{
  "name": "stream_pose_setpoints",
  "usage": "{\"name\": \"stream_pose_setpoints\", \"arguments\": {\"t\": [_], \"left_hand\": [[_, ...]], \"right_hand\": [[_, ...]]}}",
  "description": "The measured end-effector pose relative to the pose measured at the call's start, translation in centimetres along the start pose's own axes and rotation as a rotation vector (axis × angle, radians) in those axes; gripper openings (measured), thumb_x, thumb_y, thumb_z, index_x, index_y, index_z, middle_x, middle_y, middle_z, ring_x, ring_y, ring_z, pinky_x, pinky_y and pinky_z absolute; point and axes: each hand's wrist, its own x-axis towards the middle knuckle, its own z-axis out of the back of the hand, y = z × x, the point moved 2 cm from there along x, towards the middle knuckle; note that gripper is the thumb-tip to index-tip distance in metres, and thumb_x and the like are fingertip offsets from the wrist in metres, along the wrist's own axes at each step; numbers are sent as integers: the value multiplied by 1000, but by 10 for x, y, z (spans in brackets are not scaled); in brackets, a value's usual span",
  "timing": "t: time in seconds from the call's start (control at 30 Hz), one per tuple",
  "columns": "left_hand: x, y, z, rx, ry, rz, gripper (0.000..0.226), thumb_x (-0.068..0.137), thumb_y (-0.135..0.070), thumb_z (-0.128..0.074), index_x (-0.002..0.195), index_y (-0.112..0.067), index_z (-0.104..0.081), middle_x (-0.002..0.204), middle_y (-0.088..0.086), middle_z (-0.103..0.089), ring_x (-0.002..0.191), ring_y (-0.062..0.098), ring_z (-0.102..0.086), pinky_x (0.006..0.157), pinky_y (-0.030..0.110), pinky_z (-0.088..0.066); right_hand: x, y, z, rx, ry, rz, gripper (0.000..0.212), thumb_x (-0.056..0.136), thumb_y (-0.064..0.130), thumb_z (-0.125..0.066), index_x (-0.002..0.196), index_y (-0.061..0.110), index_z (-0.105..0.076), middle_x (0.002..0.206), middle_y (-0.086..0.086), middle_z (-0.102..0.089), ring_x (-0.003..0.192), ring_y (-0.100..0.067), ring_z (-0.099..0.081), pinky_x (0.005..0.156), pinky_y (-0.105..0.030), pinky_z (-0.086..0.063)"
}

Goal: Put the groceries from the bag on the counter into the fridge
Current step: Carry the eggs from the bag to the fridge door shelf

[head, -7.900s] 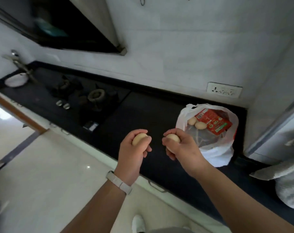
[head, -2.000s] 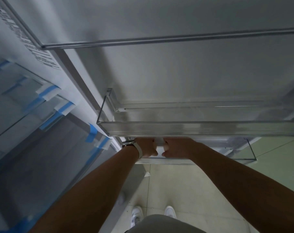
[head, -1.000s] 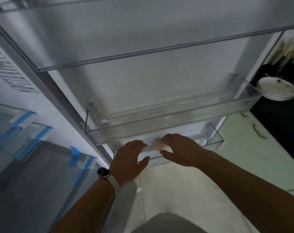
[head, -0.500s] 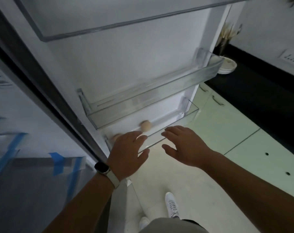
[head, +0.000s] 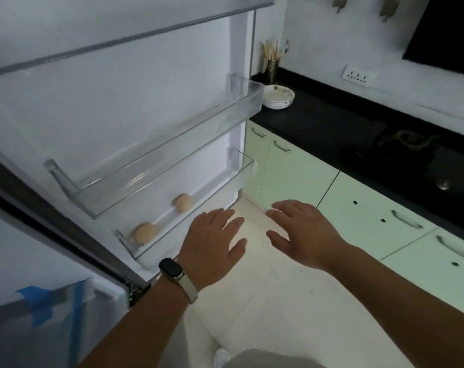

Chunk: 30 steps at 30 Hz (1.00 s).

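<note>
- Two eggs are in view, both pale tan, smooth and oval, and unmarked as far as the dim light shows.
- The farther egg (head: 184, 203) lies just ahead of the left hand (head: 212, 243), a little past its fingertips.
- The nearer egg (head: 145, 233) lies off that hand's little-finger side, well apart from the farther egg.
- Both eggs rest in the lower door shelf (head: 248, 168), a clear plastic tray on the open fridge door (head: 119, 88).
- The upper door shelf (head: 177, 158), also clear, hangs above and beyond the left hand.
- The left hand is flat with its fingers spread, palm down, gripping nothing; a watch (head: 171, 269) is on its wrist.
- The right hand (head: 302, 232) is likewise spread and bare, beside the left but not touching it.
- Far beyond the right hand, a stack of white plates (head: 278, 98) stands on the black counter (head: 332, 128), with a holder of pale sticks (head: 270, 59) behind it.
</note>
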Motion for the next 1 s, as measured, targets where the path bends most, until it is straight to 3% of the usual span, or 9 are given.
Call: {"name": "stream_pose_setpoints", "arguments": {"t": [0.33,0.77,1.0], "left_hand": [[57,-134,-12,-15,38,-230,47,91,-46,-43,123,-19,-65,130,4,-63,122,28,-56,100,48,-47],[97,-391,-68,-58,123,-568,47,94,-46,-40,125,-20,-64,130,2,-61,123,25,-54,102,44,-44],[95,-510,-91,-107,165,-747,48,93,-46,-41,128,-20,-62,132,1,-60,125,24,-53,103,42,-42]], "right_hand": [[-116,-88,38,-27,-80,-257,53,91,55,-37,125,23,-62,128,-1,-64,120,-26,-58,98,-41,-47],[-361,-215,67,-50,-122,-665,53,91,55,-35,125,24,-61,128,1,-62,122,-24,-56,100,-40,-44],[-472,-248,76,-62,-173,-857,49,91,51,-37,123,22,-62,126,0,-63,119,-26,-58,98,-40,-47]]}}
